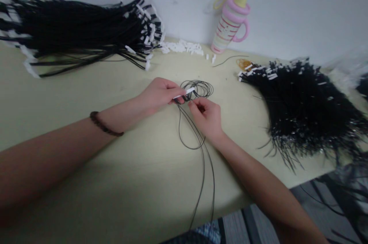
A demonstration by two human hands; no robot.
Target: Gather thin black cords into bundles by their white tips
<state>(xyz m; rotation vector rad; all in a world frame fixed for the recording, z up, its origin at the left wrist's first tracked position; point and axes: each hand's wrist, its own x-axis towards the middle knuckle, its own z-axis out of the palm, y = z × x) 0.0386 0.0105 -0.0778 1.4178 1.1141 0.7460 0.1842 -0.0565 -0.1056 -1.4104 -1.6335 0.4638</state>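
Over the middle of the table, my left hand is closed in a pinch on a thin black cord, bunched in several loops. A small white strip sticks out from its fingertips across the loops. My right hand is curled, with thumb and forefinger pressed together at the lower edge of the coil; a strand seems to run into that pinch, though the fingertips partly hide it. Long strands of the cord hang from between the hands down over the table's front edge.
A thick bundle of black cords with white ends lies at the back left, beside loose white pieces. A pink bottle stands against the wall. Another black bundle covers the right side of the pale table.
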